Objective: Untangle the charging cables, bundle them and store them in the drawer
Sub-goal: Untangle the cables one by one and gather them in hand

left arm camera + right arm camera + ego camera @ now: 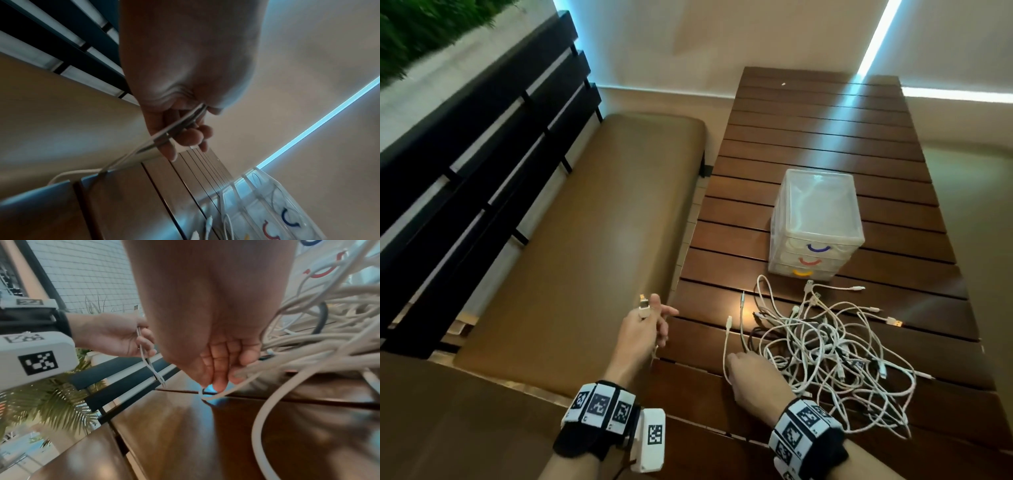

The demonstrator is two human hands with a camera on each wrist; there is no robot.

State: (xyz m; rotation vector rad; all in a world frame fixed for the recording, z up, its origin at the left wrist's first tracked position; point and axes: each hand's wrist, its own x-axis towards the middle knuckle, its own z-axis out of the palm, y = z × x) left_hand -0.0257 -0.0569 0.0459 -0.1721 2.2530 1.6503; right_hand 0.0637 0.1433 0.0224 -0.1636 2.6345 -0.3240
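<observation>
A tangle of white charging cables [825,346] lies on the dark slatted table [808,120], just in front of a clear three-drawer unit [815,219] with all its drawers closed. My left hand [654,315] is raised off the table's left edge. It grips one white cable [164,131] doubled over, with the plug ends [643,306] sticking up above the thumb. My right hand [753,373] sits palm down at the tangle's left edge. Its fingertips [219,386] and thumb pinch a white strand [246,378] against the wood.
A brown cushioned bench [592,240] with a black slatted backrest [482,137] runs along the table's left side. Loose plug ends [893,322] stick out of the tangle to the right. Bare slats stretch behind the drawer unit.
</observation>
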